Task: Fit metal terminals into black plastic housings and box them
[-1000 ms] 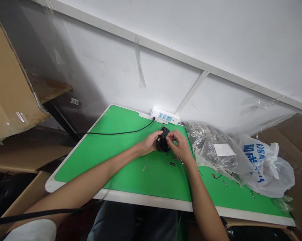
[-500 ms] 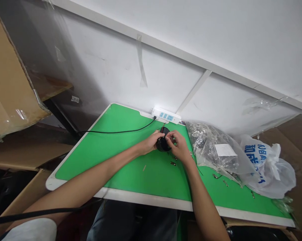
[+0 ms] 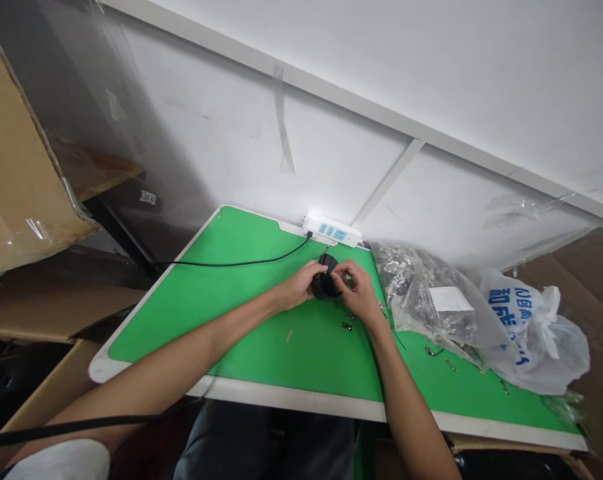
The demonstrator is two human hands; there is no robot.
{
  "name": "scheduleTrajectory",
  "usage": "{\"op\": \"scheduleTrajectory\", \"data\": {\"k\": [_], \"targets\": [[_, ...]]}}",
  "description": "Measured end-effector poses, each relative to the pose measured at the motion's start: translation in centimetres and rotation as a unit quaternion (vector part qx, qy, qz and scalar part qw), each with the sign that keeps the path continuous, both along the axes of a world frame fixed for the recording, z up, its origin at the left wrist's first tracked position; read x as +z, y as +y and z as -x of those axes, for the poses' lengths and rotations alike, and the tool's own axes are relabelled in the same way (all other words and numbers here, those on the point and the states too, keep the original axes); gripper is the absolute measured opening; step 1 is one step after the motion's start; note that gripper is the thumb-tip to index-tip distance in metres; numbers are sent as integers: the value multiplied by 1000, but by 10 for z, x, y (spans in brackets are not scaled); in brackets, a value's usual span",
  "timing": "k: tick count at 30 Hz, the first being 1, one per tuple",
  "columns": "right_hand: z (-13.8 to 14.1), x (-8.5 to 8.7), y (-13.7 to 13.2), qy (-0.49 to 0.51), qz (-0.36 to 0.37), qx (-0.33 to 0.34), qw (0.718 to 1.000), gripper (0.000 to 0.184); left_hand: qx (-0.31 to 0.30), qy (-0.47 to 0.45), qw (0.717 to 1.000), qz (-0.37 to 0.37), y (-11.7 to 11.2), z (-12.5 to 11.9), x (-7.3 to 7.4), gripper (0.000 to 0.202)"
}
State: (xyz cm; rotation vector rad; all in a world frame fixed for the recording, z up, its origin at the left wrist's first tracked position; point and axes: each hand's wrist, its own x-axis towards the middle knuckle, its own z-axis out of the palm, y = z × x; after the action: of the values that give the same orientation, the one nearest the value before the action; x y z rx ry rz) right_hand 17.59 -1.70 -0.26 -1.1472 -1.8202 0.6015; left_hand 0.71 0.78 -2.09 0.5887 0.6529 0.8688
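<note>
A black, round, cup-like part [image 3: 325,289] is tilted above the green table mat, its opening partly covered by fingers. My left hand [image 3: 300,285] is closed around its left side, thumb on the rim. At the right side of the opening, my right hand [image 3: 355,287] has its fingertips pinched together on what looks like a thin wire, mostly hidden by the fingers. A thin reddish wire [image 3: 324,256] sticks up from the far side of the part. Small metal pieces [image 3: 347,327] lie on the mat just below my right hand.
A white power strip [image 3: 331,230] sits at the table's back edge, with a black cable [image 3: 231,264] running left. Right of my hands lie a clear bag of metal parts [image 3: 421,287] and a white plastic bag [image 3: 546,340]. Cardboard boxes [image 3: 26,160] stand left.
The red wire that showed across my right fingers is now barely visible. My right fingertips have shifted slightly at the opening; my left hand keeps its hold on the black part.
</note>
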Motion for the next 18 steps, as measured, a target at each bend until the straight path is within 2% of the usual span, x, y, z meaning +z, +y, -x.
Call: {"op": "scheduleTrajectory", "data": {"k": [5, 8, 12, 18], "targets": [[-5, 1, 4, 105, 104, 7, 989, 24, -99, -58, 993, 40, 4, 9, 6, 25], [-7, 2, 5, 150, 143, 17, 978, 26, -110, -72, 990, 49, 5, 11, 10, 32], [-6, 1, 6, 141, 126, 18, 982, 24, -103, -53, 992, 53, 6, 10, 11, 31], [-3, 4, 5, 29, 20, -2, 999, 18, -55, -32, 998, 26, 1, 2, 5, 14]]}}
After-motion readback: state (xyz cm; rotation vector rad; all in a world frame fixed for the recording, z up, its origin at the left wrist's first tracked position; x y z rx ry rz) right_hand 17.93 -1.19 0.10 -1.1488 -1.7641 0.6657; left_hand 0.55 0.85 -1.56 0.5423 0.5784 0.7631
